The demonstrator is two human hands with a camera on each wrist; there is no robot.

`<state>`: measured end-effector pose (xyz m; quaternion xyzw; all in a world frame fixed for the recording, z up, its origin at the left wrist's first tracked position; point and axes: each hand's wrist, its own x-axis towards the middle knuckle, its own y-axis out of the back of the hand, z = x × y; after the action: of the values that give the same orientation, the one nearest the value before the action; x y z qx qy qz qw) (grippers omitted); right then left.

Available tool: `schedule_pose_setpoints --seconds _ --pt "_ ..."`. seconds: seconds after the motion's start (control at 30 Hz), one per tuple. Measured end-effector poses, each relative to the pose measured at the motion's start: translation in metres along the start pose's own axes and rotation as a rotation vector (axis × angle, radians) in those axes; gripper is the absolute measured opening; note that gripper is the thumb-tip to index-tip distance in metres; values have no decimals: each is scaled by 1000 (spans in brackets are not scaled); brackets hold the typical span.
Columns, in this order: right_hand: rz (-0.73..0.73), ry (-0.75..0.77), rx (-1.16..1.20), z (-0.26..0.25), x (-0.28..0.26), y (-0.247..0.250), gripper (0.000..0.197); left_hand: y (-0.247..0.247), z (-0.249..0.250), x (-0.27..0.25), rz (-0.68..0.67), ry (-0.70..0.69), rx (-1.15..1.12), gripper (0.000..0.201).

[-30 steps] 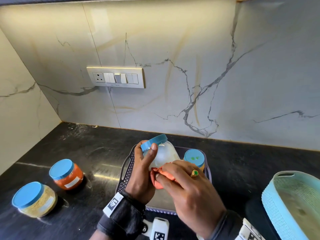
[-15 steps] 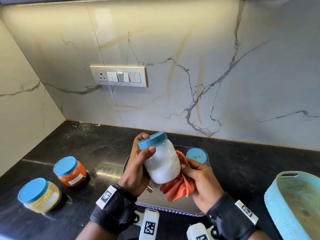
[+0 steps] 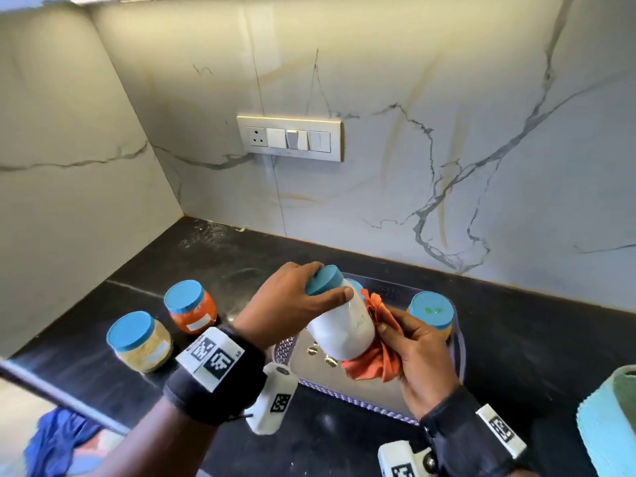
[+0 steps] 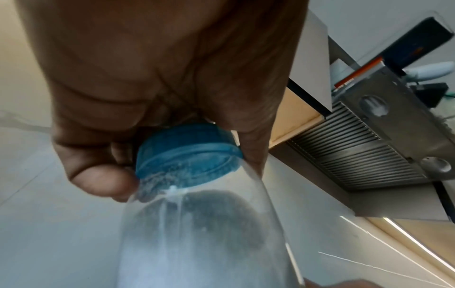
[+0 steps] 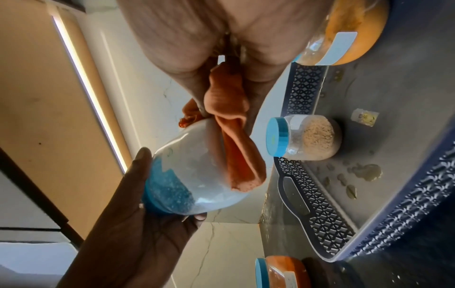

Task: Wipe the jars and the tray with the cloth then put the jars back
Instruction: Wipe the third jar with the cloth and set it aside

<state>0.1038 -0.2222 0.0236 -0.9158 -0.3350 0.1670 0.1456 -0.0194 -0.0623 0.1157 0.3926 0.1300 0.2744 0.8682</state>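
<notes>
My left hand (image 3: pixel 292 302) grips the blue lid (image 3: pixel 323 279) of a salt jar (image 3: pixel 344 327) full of white grains, tilted above the purple tray (image 3: pixel 459 352). My right hand (image 3: pixel 418 342) holds the orange cloth (image 3: pixel 375 361) bunched against the jar's lower right side. In the left wrist view my fingers curl round the lid (image 4: pixel 187 154). The right wrist view shows the cloth (image 5: pixel 229 124) pressed on the jar (image 5: pixel 194 169). A yellow-filled jar (image 3: pixel 432 313) and a beige-filled jar (image 5: pixel 310 137) stand in the tray. An orange jar (image 3: pixel 191 306) and a beige jar (image 3: pixel 141 340) stand on the black counter to the left.
A teal basket (image 3: pixel 609 425) stands at the right edge of the counter. Crumbs (image 5: pixel 364 171) lie on the tray floor. The marble wall with a switch panel (image 3: pixel 290 137) runs behind; a side wall closes the left. The counter's front edge is at lower left.
My left hand has shifted from the jar's side to over its lid and the jar tilts more. The cloth has moved from the jar's front round to its lower right side.
</notes>
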Motion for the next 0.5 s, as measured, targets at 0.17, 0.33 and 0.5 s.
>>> schedule_pose_setpoints --seconds 0.17,0.33,0.5 --pt "-88 -51 29 8 6 -13 31 26 -19 -9 -15 105 -85 58" --pt "-100 46 -103 15 10 -20 29 58 -52 0 -11 97 75 64" --pt "-134 19 -34 -3 8 -14 27 73 -99 31 -62 128 371 68"
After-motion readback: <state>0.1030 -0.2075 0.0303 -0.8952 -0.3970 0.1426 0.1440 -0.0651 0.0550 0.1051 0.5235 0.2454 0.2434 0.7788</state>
